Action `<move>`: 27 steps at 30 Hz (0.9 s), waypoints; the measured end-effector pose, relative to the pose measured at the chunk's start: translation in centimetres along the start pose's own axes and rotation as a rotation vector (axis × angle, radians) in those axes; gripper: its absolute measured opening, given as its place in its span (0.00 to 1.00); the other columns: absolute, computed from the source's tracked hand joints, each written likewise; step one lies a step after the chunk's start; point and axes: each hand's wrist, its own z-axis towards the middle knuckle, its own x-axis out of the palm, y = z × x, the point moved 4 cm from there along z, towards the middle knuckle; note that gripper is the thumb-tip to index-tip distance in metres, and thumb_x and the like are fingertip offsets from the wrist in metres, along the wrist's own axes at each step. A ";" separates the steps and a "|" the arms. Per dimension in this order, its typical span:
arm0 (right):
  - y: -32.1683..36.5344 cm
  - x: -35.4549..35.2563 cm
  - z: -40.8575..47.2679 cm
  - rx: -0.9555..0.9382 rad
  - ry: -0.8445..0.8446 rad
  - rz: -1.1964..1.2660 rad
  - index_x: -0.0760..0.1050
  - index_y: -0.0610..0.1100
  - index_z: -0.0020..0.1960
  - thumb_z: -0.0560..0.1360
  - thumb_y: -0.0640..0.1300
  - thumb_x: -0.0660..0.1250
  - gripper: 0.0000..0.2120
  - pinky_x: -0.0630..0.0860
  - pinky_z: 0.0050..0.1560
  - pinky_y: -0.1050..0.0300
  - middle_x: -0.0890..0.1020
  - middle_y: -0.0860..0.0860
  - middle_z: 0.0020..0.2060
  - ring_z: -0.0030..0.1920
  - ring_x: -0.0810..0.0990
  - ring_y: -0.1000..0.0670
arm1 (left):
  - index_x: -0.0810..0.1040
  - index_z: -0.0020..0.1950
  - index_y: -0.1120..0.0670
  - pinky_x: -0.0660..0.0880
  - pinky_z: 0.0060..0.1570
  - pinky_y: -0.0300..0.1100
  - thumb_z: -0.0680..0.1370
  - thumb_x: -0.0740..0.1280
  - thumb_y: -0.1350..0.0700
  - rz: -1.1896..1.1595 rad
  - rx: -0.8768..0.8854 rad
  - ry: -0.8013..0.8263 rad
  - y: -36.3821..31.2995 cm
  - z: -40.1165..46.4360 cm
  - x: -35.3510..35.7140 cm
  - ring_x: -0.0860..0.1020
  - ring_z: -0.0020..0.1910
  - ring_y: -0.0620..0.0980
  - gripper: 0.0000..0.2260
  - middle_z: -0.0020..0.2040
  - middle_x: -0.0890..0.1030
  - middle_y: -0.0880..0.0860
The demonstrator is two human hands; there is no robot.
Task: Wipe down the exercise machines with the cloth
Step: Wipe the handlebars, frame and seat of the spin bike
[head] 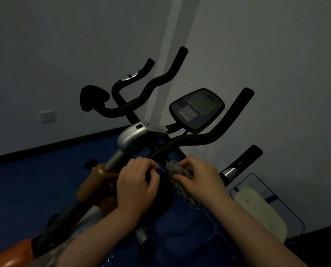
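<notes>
Grey and shaggy, the cloth (177, 175) is bunched in our right hand (200, 180), whose fingers curl round it and press it against the right side of a round black pad (165, 191) on the exercise bike (133, 139). Part of the cloth hangs down below the hand along the pad's edge. Our left hand (136, 186) sits on the left side of the same pad, fingers bent over its top edge and gripping it, thumb toward the middle. The two hands lie close together with the pad between them, not touching each other.

Above the hands we see the bike's black handlebars (160, 78) bending up toward the wall, and the dark console (197, 110) with its pale grey screen tilted toward us. A silver housing (131, 137) sits on the stem just below the bars, and an orange body panel (95, 182) shows to the left of our left hand. A matching black pad (92, 100) sticks out on the far left of the bars. The floor (35, 189) is blue, the room dim. To the right, near the wall, a whitish cushion (260, 211) lies in a clear bag with blue edging. A pale wall socket (47, 116) is on the left wall.
</notes>
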 end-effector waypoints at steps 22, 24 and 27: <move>1.7 -0.8 -0.9 0.128 -0.171 0.344 0.76 0.52 0.44 0.77 0.47 0.66 0.03 0.70 0.34 0.68 0.79 0.56 0.35 0.37 0.77 0.59 | 0.73 0.45 0.49 0.69 0.40 0.36 0.77 0.56 0.50 -0.175 -0.139 -0.035 0.8 -0.2 0.1 0.72 0.41 0.41 0.07 0.41 0.73 0.44; 3.7 1.0 -1.5 0.114 -0.088 0.300 0.76 0.51 0.48 0.78 0.48 0.63 0.03 0.74 0.40 0.61 0.80 0.54 0.39 0.40 0.78 0.57 | 0.72 0.46 0.49 0.70 0.40 0.39 0.78 0.54 0.49 -0.225 -0.203 -0.038 1.1 -0.1 0.3 0.73 0.41 0.41 0.09 0.41 0.74 0.45; 5.4 3.8 -2.8 0.170 -0.105 0.254 0.74 0.49 0.53 0.81 0.50 0.57 0.09 0.76 0.45 0.53 0.80 0.51 0.44 0.44 0.78 0.52 | 0.72 0.45 0.49 0.72 0.38 0.45 0.78 0.52 0.50 -0.269 -0.287 -0.020 1.8 -0.3 0.4 0.74 0.40 0.44 0.11 0.40 0.75 0.47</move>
